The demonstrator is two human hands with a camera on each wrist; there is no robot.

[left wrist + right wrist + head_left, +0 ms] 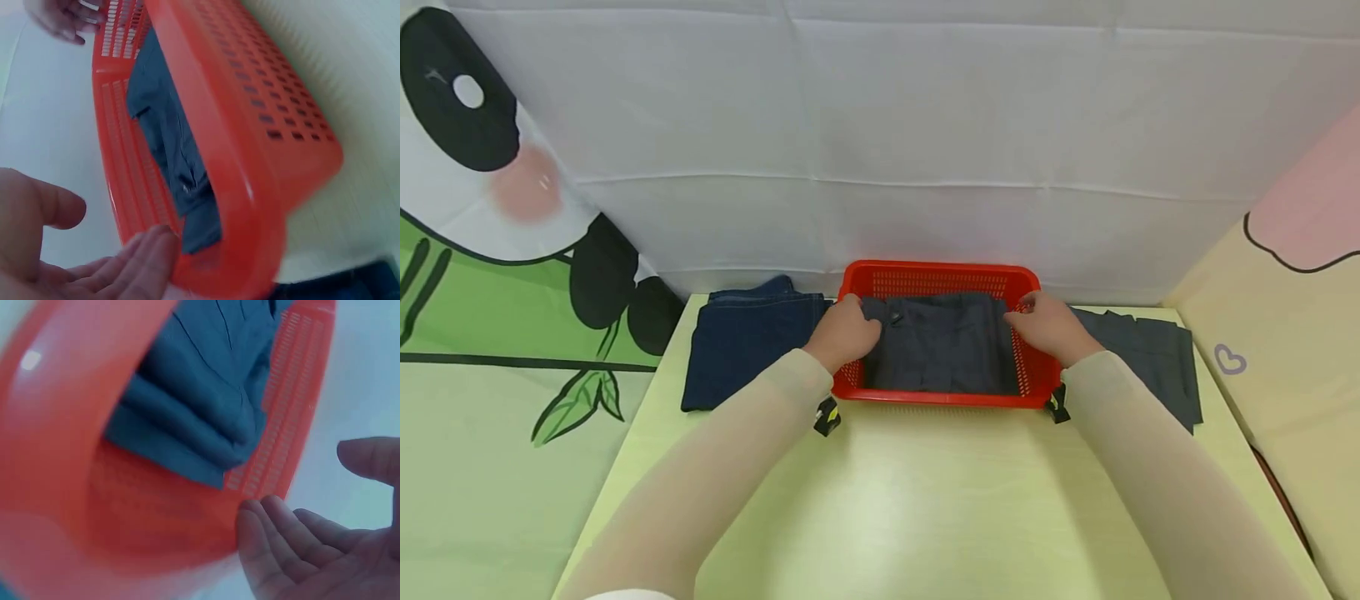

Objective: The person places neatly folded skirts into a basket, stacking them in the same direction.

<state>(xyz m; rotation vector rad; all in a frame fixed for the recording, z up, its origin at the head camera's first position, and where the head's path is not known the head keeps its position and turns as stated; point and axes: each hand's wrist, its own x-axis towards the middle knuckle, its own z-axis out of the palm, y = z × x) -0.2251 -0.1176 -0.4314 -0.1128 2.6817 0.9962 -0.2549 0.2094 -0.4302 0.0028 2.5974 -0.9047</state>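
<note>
Folded dark grey trousers (951, 346) lie inside a red plastic basket (940, 400) with slotted walls. A waistband button shows near their upper left corner. My left hand (847, 333) is over the basket's left end, its fingers extended at the rim and the thumb spread apart in the left wrist view. At the opposite end, my right hand (1051, 327) reaches over the rim. In the right wrist view its fingers (275, 544) are nearly straight beside the basket wall, with the thumb apart. Neither hand holds the trousers.
Folded dark blue jeans (748, 342) lie left of the basket, partly behind the left forearm. More grey folded clothing (1153, 358) lies to the right, partly behind the right arm. A pale yellow table (947, 500) bears everything, with a white cloth backdrop (925, 125) behind.
</note>
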